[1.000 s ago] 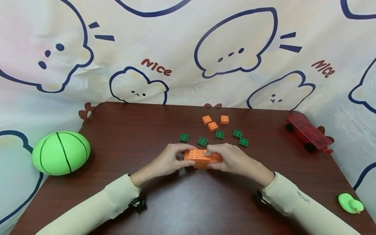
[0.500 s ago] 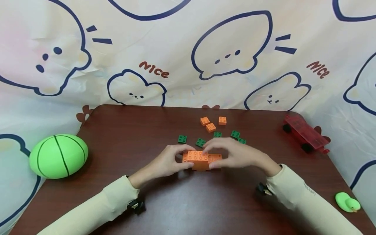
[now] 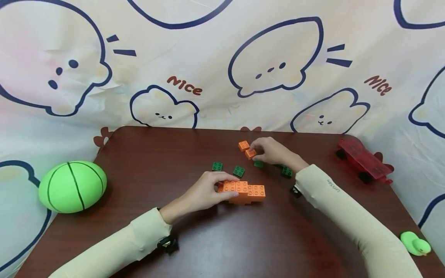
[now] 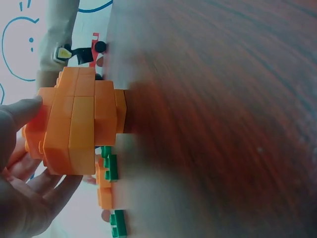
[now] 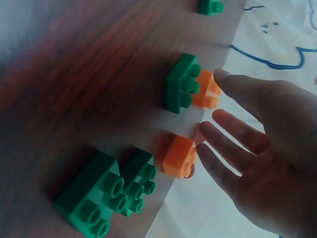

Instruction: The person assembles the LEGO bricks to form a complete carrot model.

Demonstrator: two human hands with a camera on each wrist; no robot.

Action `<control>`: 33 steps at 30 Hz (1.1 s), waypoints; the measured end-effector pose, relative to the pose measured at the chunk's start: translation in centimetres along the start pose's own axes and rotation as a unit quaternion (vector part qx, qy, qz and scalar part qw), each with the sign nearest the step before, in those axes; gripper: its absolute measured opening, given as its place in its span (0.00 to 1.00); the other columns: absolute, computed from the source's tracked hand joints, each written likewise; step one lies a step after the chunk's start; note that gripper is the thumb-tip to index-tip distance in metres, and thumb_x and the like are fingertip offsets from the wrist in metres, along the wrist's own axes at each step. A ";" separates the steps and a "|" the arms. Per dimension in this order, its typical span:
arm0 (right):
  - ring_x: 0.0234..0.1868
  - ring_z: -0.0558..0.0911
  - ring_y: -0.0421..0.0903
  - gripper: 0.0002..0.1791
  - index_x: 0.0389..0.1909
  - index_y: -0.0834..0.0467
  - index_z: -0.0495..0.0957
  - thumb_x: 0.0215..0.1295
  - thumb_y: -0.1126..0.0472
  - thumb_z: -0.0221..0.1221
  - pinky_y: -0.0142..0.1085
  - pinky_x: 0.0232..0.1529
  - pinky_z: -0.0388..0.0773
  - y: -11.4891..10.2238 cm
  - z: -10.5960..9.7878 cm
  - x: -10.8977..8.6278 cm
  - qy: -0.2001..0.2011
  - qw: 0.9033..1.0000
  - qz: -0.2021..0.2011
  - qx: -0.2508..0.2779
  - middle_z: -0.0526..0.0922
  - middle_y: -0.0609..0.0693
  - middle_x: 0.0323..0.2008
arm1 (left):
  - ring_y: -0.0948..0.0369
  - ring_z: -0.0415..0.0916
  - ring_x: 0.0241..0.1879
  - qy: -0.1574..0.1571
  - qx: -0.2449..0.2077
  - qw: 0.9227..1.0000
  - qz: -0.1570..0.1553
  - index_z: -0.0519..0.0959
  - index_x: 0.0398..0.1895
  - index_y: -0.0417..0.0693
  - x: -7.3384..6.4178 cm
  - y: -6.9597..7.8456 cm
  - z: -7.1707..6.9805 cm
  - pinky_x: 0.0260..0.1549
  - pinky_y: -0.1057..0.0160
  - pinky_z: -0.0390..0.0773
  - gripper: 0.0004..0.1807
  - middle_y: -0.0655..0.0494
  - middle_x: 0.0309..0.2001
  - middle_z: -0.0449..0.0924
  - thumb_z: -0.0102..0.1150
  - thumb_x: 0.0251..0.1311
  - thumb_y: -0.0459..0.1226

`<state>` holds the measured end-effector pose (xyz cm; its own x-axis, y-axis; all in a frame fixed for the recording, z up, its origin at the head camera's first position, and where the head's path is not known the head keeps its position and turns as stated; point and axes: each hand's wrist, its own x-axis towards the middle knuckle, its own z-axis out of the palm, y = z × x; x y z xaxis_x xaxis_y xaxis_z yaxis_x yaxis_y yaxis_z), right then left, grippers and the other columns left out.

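A stepped structure of orange toy building bricks (image 3: 240, 194) stands at the middle of the table. My left hand (image 3: 208, 192) grips its left end, thumb on the near side and fingers on the far side; the left wrist view shows the stacked orange bricks (image 4: 74, 119) close up. Farther back, my right hand (image 3: 272, 150) hovers over the loose bricks, fingers spread and holding nothing. Its fingertips are beside an orange brick (image 3: 250, 154). Another orange brick (image 3: 244, 145) lies just behind. In the right wrist view a separate orange brick (image 5: 178, 156) sits near the fingertips.
Several green bricks (image 3: 238, 171) lie between the structure and the back; the right arm partly covers some. A green ball (image 3: 73, 187) sits at the left edge. At the right are a red toy car (image 3: 363, 160) and a green rubber duck (image 3: 415, 243). A patterned cloth hangs behind.
My right hand has let go of the structure's right end and moved back to the loose orange bricks, covering one. My left hand keeps its grip.
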<state>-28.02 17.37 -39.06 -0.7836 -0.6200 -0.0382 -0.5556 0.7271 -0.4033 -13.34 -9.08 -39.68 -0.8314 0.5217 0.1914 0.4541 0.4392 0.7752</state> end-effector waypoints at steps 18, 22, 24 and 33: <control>0.40 0.83 0.42 0.10 0.43 0.50 0.86 0.62 0.56 0.73 0.39 0.43 0.85 -3.4 -1.8 -4.0 0.081 0.992 -0.091 0.035 0.89 0.44 0.43 | 0.65 0.79 0.43 -0.019 -0.002 1.000 -0.008 0.85 0.56 0.50 0.4 0.6 -0.3 0.42 0.68 0.80 0.19 0.57 0.52 0.88 0.72 0.62 0.42; 0.40 0.84 0.37 0.11 0.43 0.47 0.87 0.60 0.56 0.74 0.38 0.43 0.86 -5.4 -2.0 -7.3 0.086 0.983 -0.150 0.063 0.89 0.40 0.43 | 0.65 0.78 0.43 -0.021 -0.001 1.000 -0.014 0.86 0.56 0.50 0.4 0.6 -0.3 0.42 0.67 0.80 0.19 0.57 0.52 0.88 0.73 0.62 0.41; 0.41 0.84 0.36 0.11 0.43 0.46 0.88 0.59 0.56 0.75 0.38 0.44 0.86 -6.2 -1.8 -8.7 0.086 0.981 -0.162 0.068 0.89 0.39 0.43 | 0.65 0.79 0.44 -0.020 -0.001 1.000 -0.015 0.86 0.56 0.50 0.4 0.5 -0.3 0.42 0.67 0.80 0.19 0.57 0.52 0.88 0.73 0.62 0.41; 0.41 0.85 0.39 0.09 0.37 0.50 0.88 0.56 0.60 0.76 0.38 0.41 0.87 -7.3 0.4 -11.3 0.113 0.974 -0.181 0.079 0.88 0.45 0.44 | 0.64 0.80 0.45 -0.026 -0.007 0.999 -0.033 0.85 0.57 0.51 0.3 0.4 -0.3 0.41 0.65 0.82 0.19 0.57 0.54 0.87 0.72 0.62 0.40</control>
<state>-15.01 18.94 -36.08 -0.5963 -0.7329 0.3275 -0.7706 0.4082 -0.4895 -13.52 -8.95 -39.09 -0.8414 0.5295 0.1079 0.3937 0.4639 0.7936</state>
